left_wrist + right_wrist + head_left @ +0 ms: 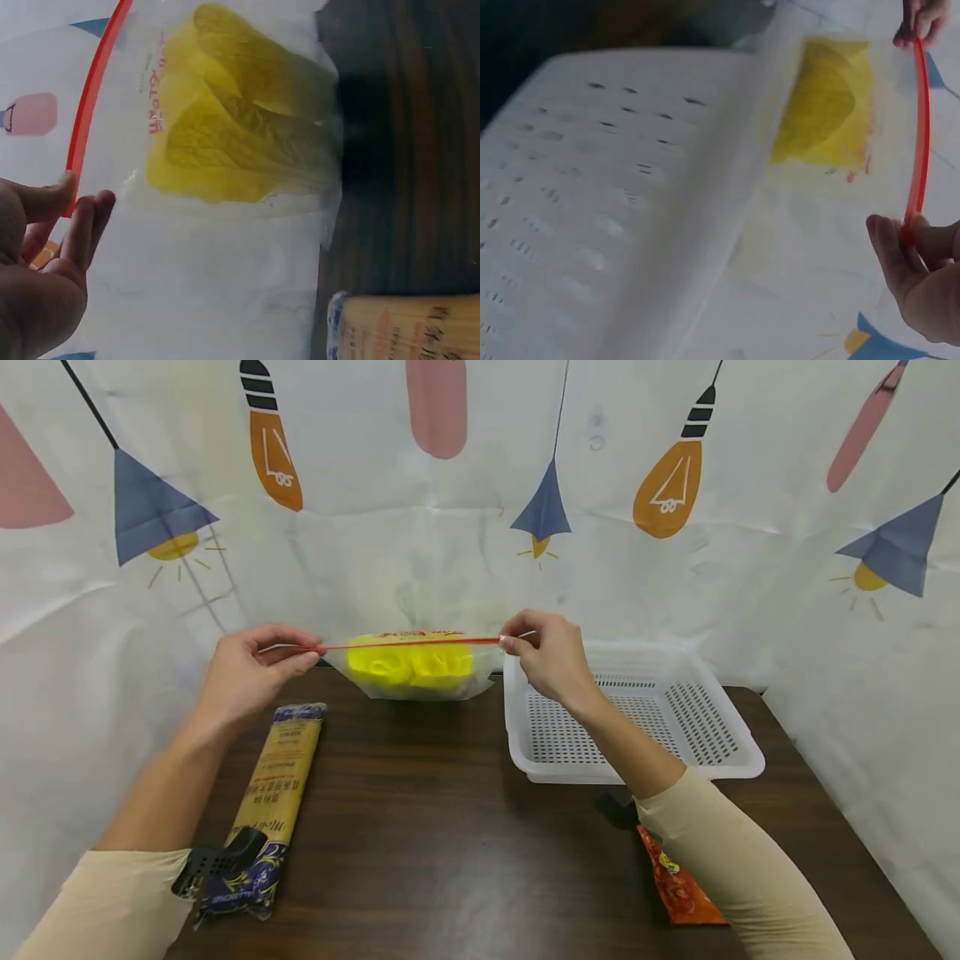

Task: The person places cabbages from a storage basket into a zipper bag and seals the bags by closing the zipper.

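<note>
A clear zip bag (480, 670) with a red strip (412, 643) along its top edge hangs stretched between the two hands. Inside are yellow leaf-like pieces (217, 142), and red print shows on the bag. The left hand (258, 662) pinches one end of the strip between thumb and fingers. At the other end, the right hand (549, 658) pinches the strip, its wrist over the white basket (633, 770). In the right wrist view, the basket's blurred wall hides part of the bag.
On the left of the dark table (450, 827) lies a long packet of spaghetti (273, 785). A red-orange packet (678, 885) is partly covered by the right sleeve. Behind the table hangs a white sheet (375, 552) printed with lamps and bulbs.
</note>
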`<state>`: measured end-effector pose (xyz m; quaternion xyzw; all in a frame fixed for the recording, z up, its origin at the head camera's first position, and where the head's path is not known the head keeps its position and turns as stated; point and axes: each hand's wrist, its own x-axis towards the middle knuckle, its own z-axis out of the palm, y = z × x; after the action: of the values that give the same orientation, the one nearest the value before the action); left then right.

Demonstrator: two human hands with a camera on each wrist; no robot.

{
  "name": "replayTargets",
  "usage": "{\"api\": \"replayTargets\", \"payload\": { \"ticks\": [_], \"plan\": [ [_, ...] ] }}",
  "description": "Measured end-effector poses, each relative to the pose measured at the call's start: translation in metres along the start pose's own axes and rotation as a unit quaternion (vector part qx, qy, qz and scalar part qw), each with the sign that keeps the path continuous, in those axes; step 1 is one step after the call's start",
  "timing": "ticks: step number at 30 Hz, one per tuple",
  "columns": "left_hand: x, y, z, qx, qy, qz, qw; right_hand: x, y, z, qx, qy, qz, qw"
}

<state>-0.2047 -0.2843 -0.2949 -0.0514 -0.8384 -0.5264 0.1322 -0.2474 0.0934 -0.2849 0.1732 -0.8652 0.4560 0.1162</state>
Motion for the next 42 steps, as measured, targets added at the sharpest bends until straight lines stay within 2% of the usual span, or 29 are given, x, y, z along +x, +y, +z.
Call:
{"api": "replayTargets", "payload": {
  "ticks": [3,7,10,12,15,18,23,28,34,36,39,42],
  "plan": [
    [-0.019,-0.002,-0.001,0.095,-0.019,0.005,0.9953,-0.024,-0.001,0.002,-0.038,-0.033,-0.022,0.9985],
    [-0.043,0.0,-0.001,0.193,-0.016,0.044,0.9802,-0.053,-0.005,0.007,-0.085,-0.049,-0.072,0.9926],
    [-0.059,0.0,0.001,0.247,-0.019,0.067,0.9666,-0.071,-0.007,0.012,-0.117,-0.049,-0.11,0.9859],
    [-0.069,-0.001,0.004,0.268,-0.026,0.066,0.9609,-0.082,-0.008,0.014,-0.138,-0.052,-0.127,0.9809],
    [-0.083,-0.002,0.008,0.282,-0.045,0.046,0.9574,-0.095,-0.008,0.018,-0.159,-0.067,-0.131,0.9762],
    [-0.096,-0.004,0.011,0.295,-0.066,0.02,0.953,-0.105,-0.008,0.022,-0.172,-0.093,-0.117,0.9736],
    [-0.111,-0.013,0.013,0.324,-0.105,0.002,0.9404,-0.118,-0.005,0.032,-0.175,-0.142,-0.118,0.9671],
    [-0.117,-0.023,0.014,0.344,-0.146,-0.021,0.9273,-0.128,0.0,0.042,-0.179,-0.189,-0.132,0.9565],
    [-0.124,-0.03,0.015,0.352,-0.18,-0.056,0.9169,-0.136,0.003,0.048,-0.185,-0.213,-0.132,0.9501],
    [-0.127,-0.03,0.015,0.354,-0.193,-0.069,0.9125,-0.139,0.003,0.05,-0.186,-0.22,-0.13,0.9487],
    [-0.129,-0.026,0.016,0.366,-0.213,-0.095,0.9011,-0.142,0.004,0.052,-0.193,-0.227,-0.131,0.9456],
    [-0.13,-0.019,0.018,0.384,-0.218,-0.108,0.891,-0.145,0.005,0.054,-0.197,-0.232,-0.134,0.943]
  ]
}}
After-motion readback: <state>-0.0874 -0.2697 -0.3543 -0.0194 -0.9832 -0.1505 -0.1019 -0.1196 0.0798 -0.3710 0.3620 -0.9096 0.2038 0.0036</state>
